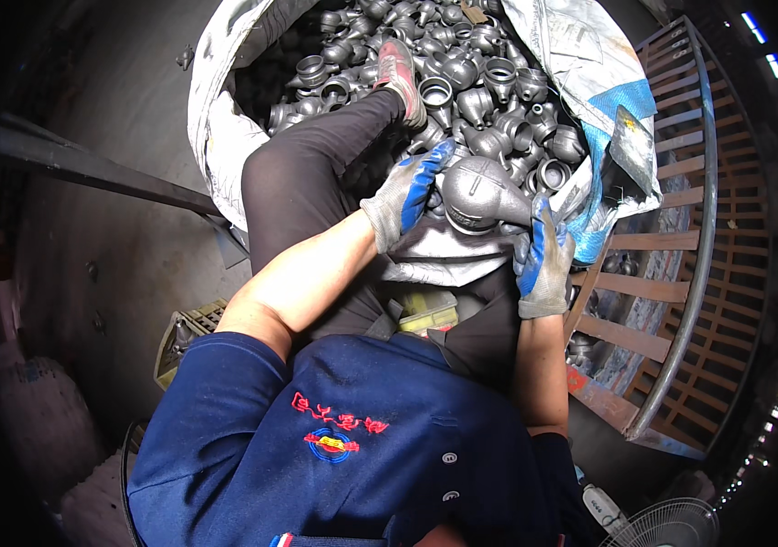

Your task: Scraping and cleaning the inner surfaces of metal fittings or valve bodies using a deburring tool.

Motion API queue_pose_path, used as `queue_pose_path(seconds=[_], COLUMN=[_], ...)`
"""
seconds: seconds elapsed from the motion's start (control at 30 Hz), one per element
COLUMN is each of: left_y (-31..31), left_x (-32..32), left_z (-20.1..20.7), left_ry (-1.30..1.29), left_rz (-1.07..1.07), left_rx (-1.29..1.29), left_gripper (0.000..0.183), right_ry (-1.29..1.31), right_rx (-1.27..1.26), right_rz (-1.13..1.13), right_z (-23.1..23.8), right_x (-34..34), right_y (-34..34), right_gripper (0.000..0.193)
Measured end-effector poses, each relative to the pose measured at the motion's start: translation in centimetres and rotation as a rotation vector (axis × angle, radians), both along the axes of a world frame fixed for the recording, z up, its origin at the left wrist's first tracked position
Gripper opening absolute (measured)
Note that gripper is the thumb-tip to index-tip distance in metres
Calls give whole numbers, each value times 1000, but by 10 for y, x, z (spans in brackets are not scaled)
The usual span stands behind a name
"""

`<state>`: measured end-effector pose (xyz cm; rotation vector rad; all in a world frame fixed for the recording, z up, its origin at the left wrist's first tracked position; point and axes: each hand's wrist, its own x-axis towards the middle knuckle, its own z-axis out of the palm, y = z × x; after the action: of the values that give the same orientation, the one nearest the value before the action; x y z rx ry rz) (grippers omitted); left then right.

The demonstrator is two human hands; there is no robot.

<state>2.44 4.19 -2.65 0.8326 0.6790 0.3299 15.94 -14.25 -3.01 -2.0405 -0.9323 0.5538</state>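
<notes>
left hand [407, 191], gloved in blue and grey, holds left side of grey metal casting [476, 191]; right hand [546, 260], gloved alike, grips its narrow end. casting over near edge of white sack [214, 128]; heap of similar castings [482, 144] inside.

1. Metal casting [477, 190]: dull grey, bulbous round body narrowing to a spout-like neck; raised line on top, ringed rim along lower edge.
2. Pose: tilted, domed side up, neck pointing right and slightly toward wearer.
3. Location: held up between left hand [410, 193] at body side and right hand [545, 259] at neck end.
</notes>
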Motion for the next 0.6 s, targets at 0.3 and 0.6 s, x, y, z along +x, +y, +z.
queue_pose_path(seconds=[0.3,0.6], left_y=[1,2], left_x=[-1,0], left_z=[-12,-10], left_ry=[-106,-148], left_rz=[-9,49], left_rx=[-36,104], left_gripper=[28,18], right_ry=[966,816], right_rx=[430,498], right_rz=[-370,-424], right_z=[18,43], right_x=[-6,-24], right_y=[11,24], right_gripper=[42,23])
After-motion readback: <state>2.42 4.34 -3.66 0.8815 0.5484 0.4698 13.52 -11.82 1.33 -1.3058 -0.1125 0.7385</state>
